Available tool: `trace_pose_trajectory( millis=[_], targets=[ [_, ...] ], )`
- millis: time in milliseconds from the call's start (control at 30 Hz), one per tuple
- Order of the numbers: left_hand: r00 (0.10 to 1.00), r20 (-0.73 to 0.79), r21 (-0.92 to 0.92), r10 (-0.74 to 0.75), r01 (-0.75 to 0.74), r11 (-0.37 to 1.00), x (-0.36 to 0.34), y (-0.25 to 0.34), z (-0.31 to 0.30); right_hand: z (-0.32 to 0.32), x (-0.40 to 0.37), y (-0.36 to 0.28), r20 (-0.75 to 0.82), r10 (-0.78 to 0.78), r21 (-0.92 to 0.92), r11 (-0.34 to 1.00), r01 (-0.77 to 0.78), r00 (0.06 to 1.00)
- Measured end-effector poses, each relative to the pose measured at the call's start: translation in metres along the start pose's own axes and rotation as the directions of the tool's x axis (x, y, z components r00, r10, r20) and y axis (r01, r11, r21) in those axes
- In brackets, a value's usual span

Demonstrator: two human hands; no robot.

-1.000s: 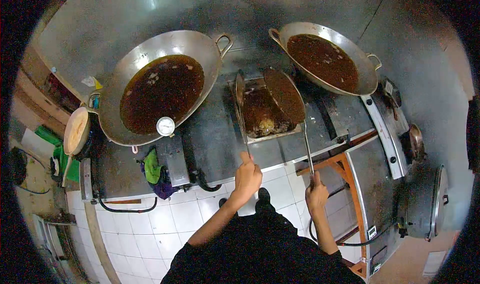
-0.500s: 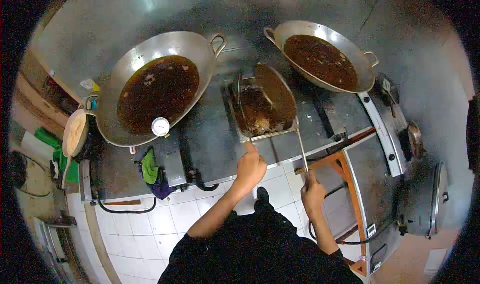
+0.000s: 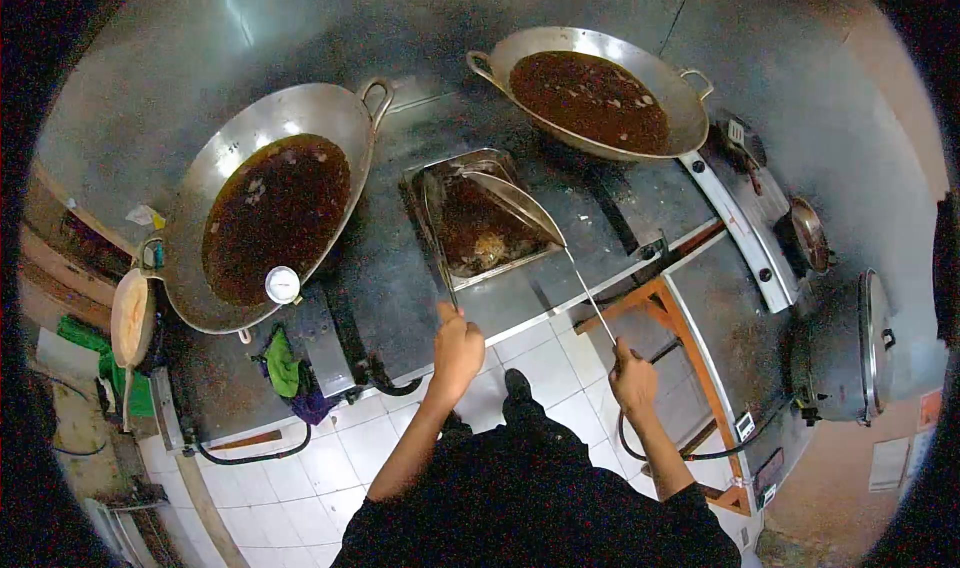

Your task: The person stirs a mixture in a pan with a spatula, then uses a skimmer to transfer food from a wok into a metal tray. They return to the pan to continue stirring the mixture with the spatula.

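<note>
My left hand [image 3: 459, 353] is closed around the handle of a long, thin metal utensil [image 3: 436, 243], seen edge-on, so its head is hard to make out. It reaches along the left side of a rectangular metal tray [image 3: 510, 267]. My right hand [image 3: 632, 378] grips the long handle of a round skimmer [image 3: 520, 204], whose tilted disc is over the right part of the tray. Dark brown residue lines the tray, with a small golden clump of crumbs [image 3: 489, 247] near its front.
A large wok of dark oil [image 3: 277, 218] with a dial thermometer [image 3: 282, 285] stands left. Another oil-filled wok [image 3: 590, 103] is at back right. A small pan [image 3: 131, 318], green cloth [image 3: 283, 363], spatula [image 3: 738, 136] and large lidded pot [image 3: 845, 353] surround the counter.
The skimmer's disc has turned from facing me to a steeper, nearly edge-on tilt. Both utensils have shifted slightly apart, and the view has swung so the woks appear further left.
</note>
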State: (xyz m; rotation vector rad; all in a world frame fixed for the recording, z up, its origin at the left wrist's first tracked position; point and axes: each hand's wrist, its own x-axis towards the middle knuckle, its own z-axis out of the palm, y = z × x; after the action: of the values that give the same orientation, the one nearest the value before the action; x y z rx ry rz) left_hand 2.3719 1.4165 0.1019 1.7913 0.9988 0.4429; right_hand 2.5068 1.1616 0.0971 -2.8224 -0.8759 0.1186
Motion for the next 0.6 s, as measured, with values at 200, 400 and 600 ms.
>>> trace_pose_trajectory(
  millis=[200,400,600],
  targets=[
    [0.998,-0.039,0.075,0.047,-0.044,0.996,-0.004,0.010,0.003,-0.002,0.004,-0.016,-0.087,0.042,0.050,0.998,-0.038,0.995],
    [0.999,0.024,0.147,0.040,-0.043,0.988,-0.008,0.011,0.002,0.001,0.000,0.001,-0.008,0.072,0.048,0.996,-0.071,0.997],
    [0.997,-0.040,0.076,0.060,-0.056,0.996,-0.012,0.014,0.008,0.003,0.003,0.006,-0.105,0.045,0.119,0.992,-0.032,0.993]
  ],
)
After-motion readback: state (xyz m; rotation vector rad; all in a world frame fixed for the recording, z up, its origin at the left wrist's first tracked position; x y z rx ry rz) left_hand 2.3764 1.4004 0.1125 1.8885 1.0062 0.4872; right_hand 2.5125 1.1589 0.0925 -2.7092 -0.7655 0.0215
